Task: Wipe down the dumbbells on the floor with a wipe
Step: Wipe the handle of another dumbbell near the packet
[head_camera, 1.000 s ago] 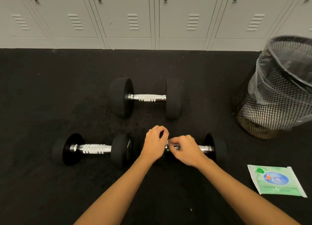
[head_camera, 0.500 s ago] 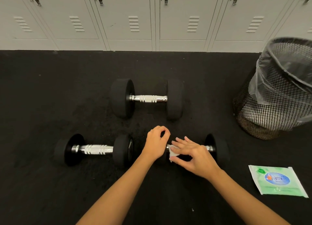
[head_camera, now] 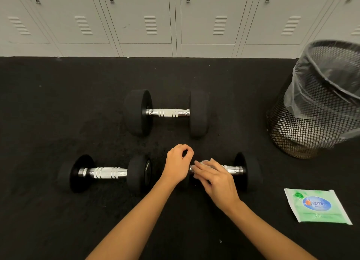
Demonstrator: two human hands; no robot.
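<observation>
Your right hand (head_camera: 218, 178) lies with fingers spread flat over a white wipe (head_camera: 206, 162), pressing it onto the chrome handle of the near right dumbbell (head_camera: 246, 171) so it can rub the metal, while your left hand (head_camera: 178, 165), loosely curled and empty, sits on that weight's left end, probably to stop it rolling. The other two dumbbells wait untouched, one at nine o'clock of your hands (head_camera: 106, 173), one at twelve (head_camera: 167, 113). The wipe packet (head_camera: 317, 207) sits at four o'clock for a refill, the bin (head_camera: 315, 111) at two for the used one.
</observation>
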